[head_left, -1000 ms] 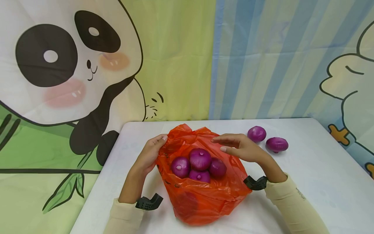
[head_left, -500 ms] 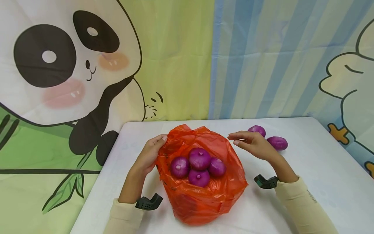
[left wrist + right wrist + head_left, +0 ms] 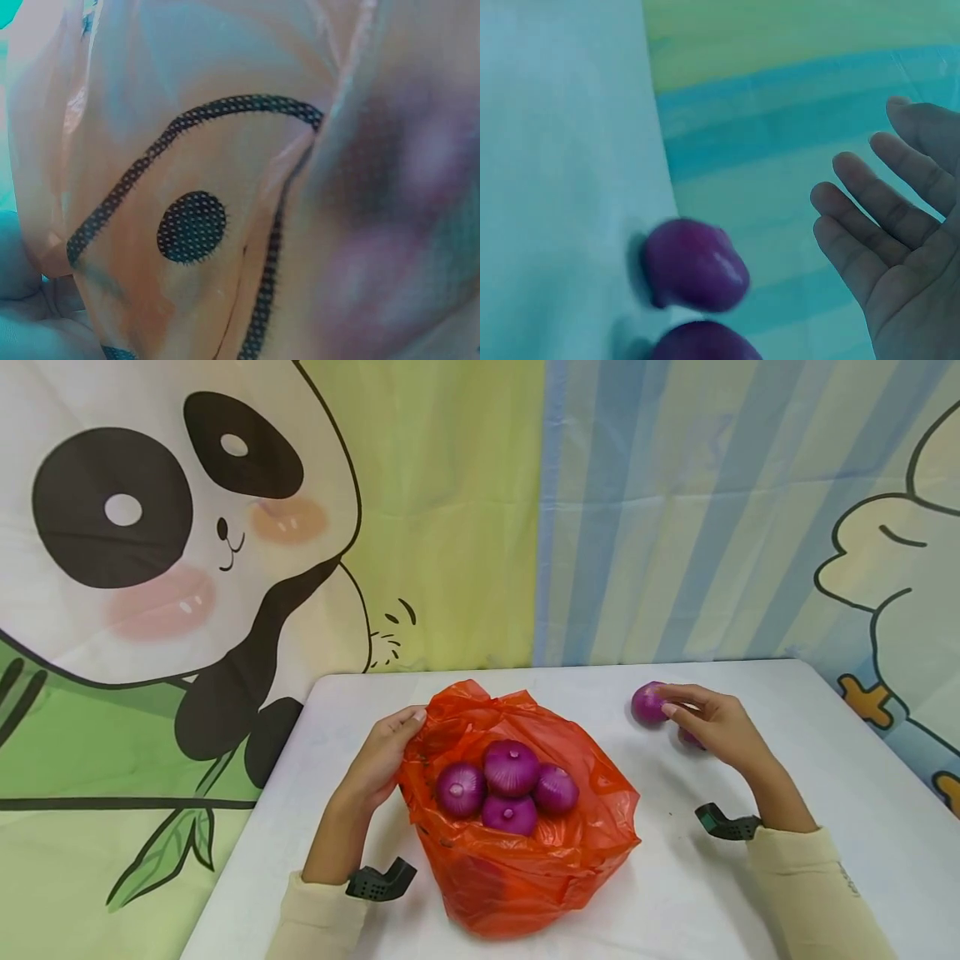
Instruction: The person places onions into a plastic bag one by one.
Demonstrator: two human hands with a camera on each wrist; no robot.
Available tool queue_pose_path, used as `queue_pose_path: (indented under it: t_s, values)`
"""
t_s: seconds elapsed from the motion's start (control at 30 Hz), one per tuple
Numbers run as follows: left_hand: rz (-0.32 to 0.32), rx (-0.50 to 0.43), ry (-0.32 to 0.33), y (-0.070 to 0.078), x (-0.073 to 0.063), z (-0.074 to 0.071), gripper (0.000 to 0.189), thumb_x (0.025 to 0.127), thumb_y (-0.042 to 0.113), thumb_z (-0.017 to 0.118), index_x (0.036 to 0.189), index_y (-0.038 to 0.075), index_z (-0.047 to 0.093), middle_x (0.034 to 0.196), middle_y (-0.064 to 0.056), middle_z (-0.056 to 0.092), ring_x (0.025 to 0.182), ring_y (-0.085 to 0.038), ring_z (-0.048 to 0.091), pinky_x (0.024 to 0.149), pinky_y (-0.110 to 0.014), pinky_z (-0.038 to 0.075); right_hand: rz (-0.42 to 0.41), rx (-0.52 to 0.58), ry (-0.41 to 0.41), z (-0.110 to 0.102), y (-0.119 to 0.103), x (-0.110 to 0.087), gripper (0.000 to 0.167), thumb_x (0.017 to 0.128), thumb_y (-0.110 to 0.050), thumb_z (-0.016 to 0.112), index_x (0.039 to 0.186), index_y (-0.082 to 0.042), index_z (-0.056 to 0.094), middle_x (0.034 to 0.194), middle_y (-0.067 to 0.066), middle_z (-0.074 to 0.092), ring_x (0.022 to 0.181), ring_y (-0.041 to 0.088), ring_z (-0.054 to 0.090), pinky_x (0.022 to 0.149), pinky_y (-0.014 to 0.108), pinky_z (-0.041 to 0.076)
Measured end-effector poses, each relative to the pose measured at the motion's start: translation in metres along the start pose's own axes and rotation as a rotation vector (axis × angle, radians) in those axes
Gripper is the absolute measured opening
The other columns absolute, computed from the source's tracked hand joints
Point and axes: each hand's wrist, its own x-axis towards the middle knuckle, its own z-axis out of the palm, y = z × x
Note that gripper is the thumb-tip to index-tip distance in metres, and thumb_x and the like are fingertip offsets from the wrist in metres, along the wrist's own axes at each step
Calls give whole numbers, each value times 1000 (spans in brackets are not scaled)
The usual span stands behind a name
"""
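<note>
My left hand (image 3: 378,753) pinches the left rim of an orange-red plastic bag (image 3: 517,885) that stands with its mouth spread. Several purple onions (image 3: 512,768) sit inside it. Bag film with a black print (image 3: 191,227) fills the left wrist view. At the back right, my right hand (image 3: 716,727) hovers by two loose onions, its fingertips overlapping the farther onion (image 3: 646,705) and its palm partly covering the nearer onion (image 3: 690,740). In the right wrist view the fingers (image 3: 877,214) are spread and relaxed, apart from the onion (image 3: 694,264).
A white table (image 3: 600,935) carries everything, its back edge just behind the loose onions. Behind it hangs a curtain with a printed panda (image 3: 277,610) and blue stripes. Black wrist cameras are strapped to both wrists, the left one (image 3: 381,880) near the bag's side.
My right hand has moved from over the bag's right rim, rightward to the loose onions. The bag's right side has shifted a little. My left hand keeps its grip on the rim.
</note>
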Motion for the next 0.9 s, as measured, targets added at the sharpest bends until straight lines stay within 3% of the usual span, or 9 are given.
queue_pose_path:
  t_s: [0.13,0.27,0.43,0.57,0.67,0.8,0.9]
  values:
    - [-3,7,4,2,-1,-1,45,102,32,50,131,-1,54,122,-16,59,110,-27,59,91,-38,51,65,-10,77,-18,9,-4,37,96,-17,64,129,-2,61,126,15,62,109,-7,54,84,8,43]
    - [-6,1,7,3,-1,-1,42,103,30,49,130,-2,54,121,-16,60,109,-26,60,91,-39,51,132,-73,96,-34,20,-10,45,96,-28,63,135,-6,56,132,11,57,112,-4,52,84,6,41]
    - [0,-8,-4,2,-1,1,42,103,29,49,130,-2,54,121,-16,59,110,-27,59,91,-39,51,218,-120,95,-51,39,-21,56,96,-35,61,144,-9,47,143,13,48,132,19,43,90,7,37]
    - [1,6,3,2,-1,1,43,103,30,49,131,-2,54,120,-15,60,108,-25,61,90,-39,52,286,-111,61,-54,55,-25,69,96,-39,60,153,-15,30,156,20,25,141,42,22,107,42,32]
    - [2,13,1,2,0,0,45,103,31,49,132,-2,53,120,-15,60,107,-25,61,90,-41,52,316,-87,7,-49,67,-24,80,95,-38,62,157,-17,15,159,23,7,140,52,9,100,69,22]
    - [-1,9,3,1,0,0,44,103,32,50,130,-2,54,119,-15,60,106,-25,61,90,-41,52,330,-76,-72,-40,80,-22,90,92,-36,68,157,-14,9,157,28,1,138,56,5,99,74,19]
    - [-3,6,12,1,1,1,42,102,31,51,128,-2,55,118,-15,60,105,-25,61,89,-40,52,364,-113,-122,-33,86,-22,93,89,-42,69,156,-13,12,154,33,8,135,59,13,98,73,24]
